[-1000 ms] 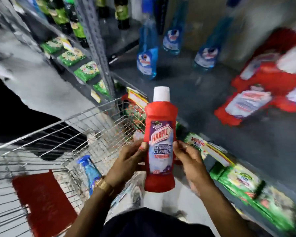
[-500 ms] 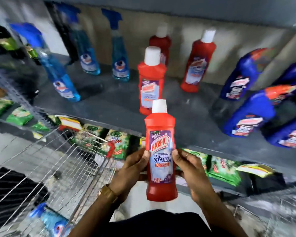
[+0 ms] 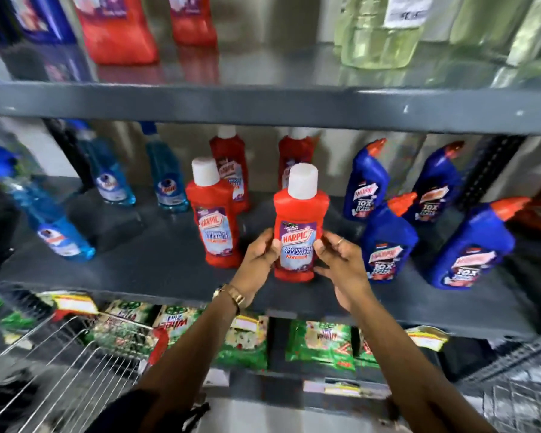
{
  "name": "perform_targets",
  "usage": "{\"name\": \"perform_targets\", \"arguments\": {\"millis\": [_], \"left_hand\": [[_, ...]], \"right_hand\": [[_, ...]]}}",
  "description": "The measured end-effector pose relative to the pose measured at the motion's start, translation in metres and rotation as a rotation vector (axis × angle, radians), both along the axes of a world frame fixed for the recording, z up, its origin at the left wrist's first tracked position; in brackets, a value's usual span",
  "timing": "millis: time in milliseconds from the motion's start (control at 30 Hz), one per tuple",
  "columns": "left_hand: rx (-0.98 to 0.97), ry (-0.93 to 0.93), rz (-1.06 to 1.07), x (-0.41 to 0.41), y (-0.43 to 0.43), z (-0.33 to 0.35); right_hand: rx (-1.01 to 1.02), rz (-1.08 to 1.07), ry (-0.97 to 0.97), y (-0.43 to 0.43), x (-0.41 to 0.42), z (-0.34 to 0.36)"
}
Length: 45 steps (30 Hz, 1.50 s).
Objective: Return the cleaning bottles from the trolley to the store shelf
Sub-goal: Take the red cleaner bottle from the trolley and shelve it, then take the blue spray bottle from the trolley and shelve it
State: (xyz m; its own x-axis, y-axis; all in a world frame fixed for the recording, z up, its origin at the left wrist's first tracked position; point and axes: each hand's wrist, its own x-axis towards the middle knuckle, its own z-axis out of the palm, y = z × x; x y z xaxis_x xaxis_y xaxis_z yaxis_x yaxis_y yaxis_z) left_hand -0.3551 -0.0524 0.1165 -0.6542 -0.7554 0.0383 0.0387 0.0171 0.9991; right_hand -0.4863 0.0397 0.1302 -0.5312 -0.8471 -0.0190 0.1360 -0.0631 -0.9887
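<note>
red bottle point(image 3: 300, 226): upright at the shelf point(image 3: 169, 270) front, left hand point(image 3: 258, 260) and right hand point(image 3: 341, 264) clamped on its lower sides. rigid plastic, probably full and weighty, label slick; best taken low at the waist. counted on this shelf: four red including this, four dark blue, four pale blue.

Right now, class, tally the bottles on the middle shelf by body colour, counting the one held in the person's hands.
Red bottles: 4
Dark blue bottles: 4
Light blue bottles: 3
Total: 11
</note>
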Motion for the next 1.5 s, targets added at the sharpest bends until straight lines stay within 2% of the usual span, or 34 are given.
{"name": "perform_targets", "arguments": {"millis": [500, 567, 700, 767, 933, 1133, 1200, 1333, 1400, 1500], "left_hand": [[0.044, 0.017, 0.067, -0.026, -0.014, -0.015], [0.046, 0.007, 0.101, -0.021, -0.012, -0.018], [0.067, -0.008, 0.167, 0.009, -0.002, -0.025], [0.107, -0.001, 0.188, 0.034, 0.007, -0.026], [0.127, 0.002, 0.298, 0.120, 0.020, -0.034], [0.268, -0.045, 0.708, 0.271, 0.040, -0.085], [0.371, -0.129, 0.866, 0.321, 0.055, -0.117], [0.672, -0.480, 1.116, 0.425, 0.097, -0.219], [0.862, -0.639, 1.098, 0.457, 0.122, -0.265], [0.977, -0.811, 1.018, 0.477, 0.146, -0.307]], "right_hand": [[0.024, -0.085, 0.042, -0.021, -0.017, -0.023], [0.032, -0.140, 0.124, -0.018, -0.013, -0.032], [-0.010, -0.372, 0.481, 0.004, 0.021, -0.053], [-0.054, -0.377, 0.619, 0.017, 0.050, -0.058], [-0.067, -0.002, 0.745, 0.015, 0.130, -0.080], [0.009, 0.552, 0.815, -0.014, 0.244, -0.117], [-0.006, 0.694, 0.854, -0.019, 0.281, -0.129], [0.083, 0.928, 0.978, -0.027, 0.353, -0.148], [0.120, 0.999, 1.047, -0.030, 0.385, -0.167], [0.217, 1.163, 1.140, -0.031, 0.420, -0.189]]}}
